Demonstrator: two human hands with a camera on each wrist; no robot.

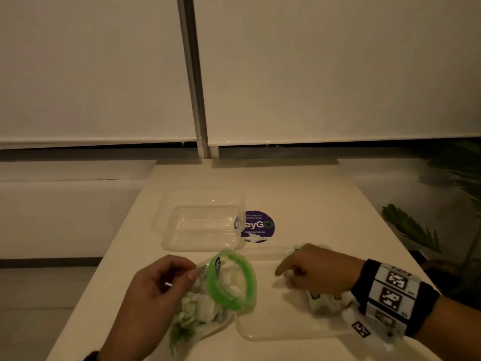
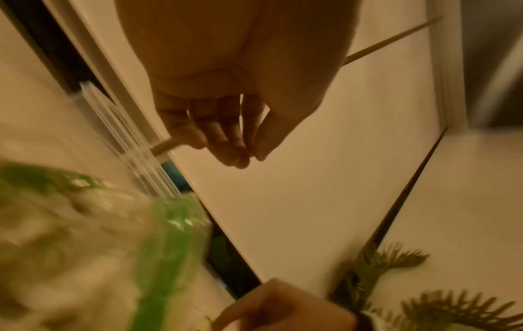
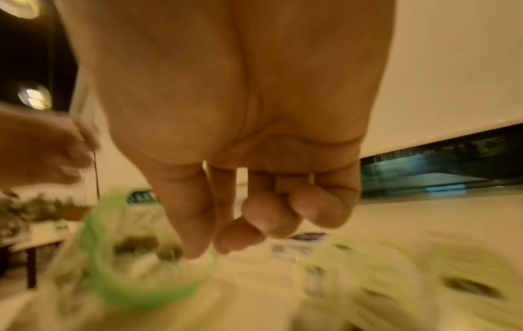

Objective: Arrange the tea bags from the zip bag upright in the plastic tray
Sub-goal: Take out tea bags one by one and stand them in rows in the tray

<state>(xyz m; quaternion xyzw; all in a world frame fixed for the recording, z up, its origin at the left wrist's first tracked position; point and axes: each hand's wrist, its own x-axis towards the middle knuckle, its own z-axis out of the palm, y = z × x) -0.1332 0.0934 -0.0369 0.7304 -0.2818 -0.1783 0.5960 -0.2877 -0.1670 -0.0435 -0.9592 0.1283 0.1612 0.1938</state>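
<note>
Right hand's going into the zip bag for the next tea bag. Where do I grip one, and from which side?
Judging by the head view, come from the right, through the zip bag's green-rimmed mouth, which gapes toward the right hand. Pinch the top edge of the nearest white tea bag; the left hand holds the bag.

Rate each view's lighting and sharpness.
Head view: dim, warm light, fairly sharp; the clear plastic tray is faint against the white table. Left wrist view: the green-rimmed zip bag is smeared by blur, the left hand sharper. Right wrist view: the right hand is soft, everything below it streaked.
</note>
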